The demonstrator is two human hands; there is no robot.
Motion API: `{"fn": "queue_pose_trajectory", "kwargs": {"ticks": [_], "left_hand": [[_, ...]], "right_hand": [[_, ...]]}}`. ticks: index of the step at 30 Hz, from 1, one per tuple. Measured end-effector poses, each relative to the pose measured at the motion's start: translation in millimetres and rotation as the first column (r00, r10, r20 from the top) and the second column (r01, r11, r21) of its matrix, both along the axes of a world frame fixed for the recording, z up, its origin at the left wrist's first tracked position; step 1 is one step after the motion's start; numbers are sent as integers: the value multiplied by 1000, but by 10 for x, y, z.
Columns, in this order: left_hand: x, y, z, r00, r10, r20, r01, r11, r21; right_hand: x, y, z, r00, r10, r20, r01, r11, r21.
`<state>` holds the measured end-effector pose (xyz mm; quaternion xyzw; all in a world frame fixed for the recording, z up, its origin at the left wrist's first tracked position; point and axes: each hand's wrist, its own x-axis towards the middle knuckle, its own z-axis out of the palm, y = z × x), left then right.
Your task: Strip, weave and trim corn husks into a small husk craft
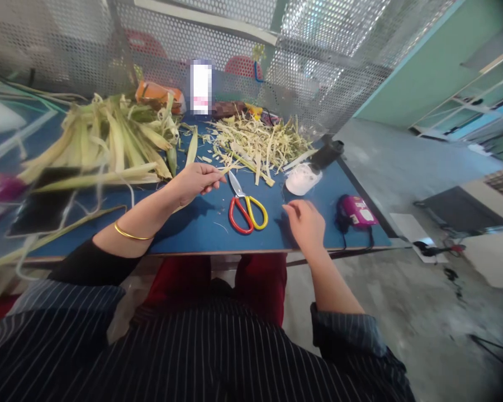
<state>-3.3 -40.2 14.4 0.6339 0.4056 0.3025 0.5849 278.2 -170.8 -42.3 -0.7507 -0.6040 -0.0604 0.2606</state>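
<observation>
My left hand (201,181) is pinched around a thin strip of corn husk (231,167) above the blue tabletop (184,229). Just right of it lie scissors (247,215) with one red and one yellow handle, blades pointing away from me. My right hand (307,224) hovers near the table's front edge, thumb and fingertips together; anything between them is too small to make out. Close beyond that hand sits a white ball of thread (303,178). A heap of shredded husk strips (262,142) lies behind the scissors.
Whole dried corn husks (113,134) are piled on the left, near a dark flat panel (46,201). A black cylinder (329,153) and a purple device (356,211) with a strap are at the right. Perforated metal sheeting (310,56) stands behind the table. An orange packet (159,96) lies at the back.
</observation>
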Motion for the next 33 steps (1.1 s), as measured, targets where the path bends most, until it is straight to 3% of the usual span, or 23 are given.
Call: {"fn": "queue_pose_trajectory", "kwargs": {"ticks": [5, 10, 15, 18, 21, 23, 27, 30, 33], "left_hand": [[-6, -4, 7, 1000, 0, -1, 0, 1000, 3], [2, -21, 10, 1000, -11, 10, 11, 1000, 11], [17, -39, 28, 1000, -18, -14, 18, 1000, 2], [15, -43, 44, 1000, -15, -10, 15, 1000, 1], [14, -47, 46, 1000, -14, -16, 14, 1000, -16], [13, -43, 36, 1000, -18, -17, 17, 1000, -17], [4, -15, 1, 1000, -11, -8, 11, 1000, 6], [1, 0, -13, 1000, -9, -5, 10, 1000, 3], [3, -12, -7, 1000, -18, -5, 18, 1000, -2]], "right_hand": [[-46, 380, 76, 953, -216, 211, 263, 937, -231], [-33, 500, 62, 959, -232, 164, 273, 915, -299], [101, 323, -28, 977, -179, -113, 158, 972, -173], [123, 154, -80, 948, -46, -316, 40, 999, -26], [74, 19, -83, 945, 126, -301, -75, 982, 175], [25, -3, -50, 957, 154, -245, -106, 974, 198], [-53, 152, 38, 992, -87, -90, 83, 995, -53], [-91, 335, 67, 973, -204, 112, 223, 954, -199], [-102, 455, 55, 958, -237, 159, 275, 916, -294]]}}
